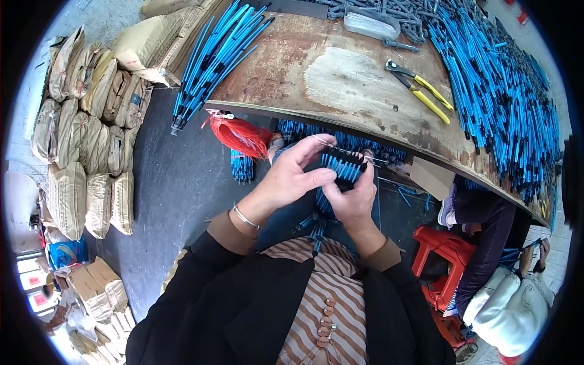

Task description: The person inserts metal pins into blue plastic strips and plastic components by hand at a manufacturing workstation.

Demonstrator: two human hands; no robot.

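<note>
In front of my waist, both my hands are around a bundle of blue-and-black umbrella ribs (344, 165), its black ends side by side. A thin wire (348, 149) runs along those ends. My left hand (298, 173) has its fingers curled at the wire's left end, with the thumb against the ribs. On the other side, my right hand (356, 196) grips the bundle between thumb and fingers. More blue ribs hang below the bundle towards my lap, partly hidden by my hands.
A worn wooden table (280, 67) stands ahead, bearing yellow-handled pliers (426, 94), a clear scoop (371, 24) and a heap of blue ribs (496, 91). Red strands (237, 134) hang at its edge. Brown sacks (91, 134) are stacked left. A person sits right, near a red stool (441, 261).
</note>
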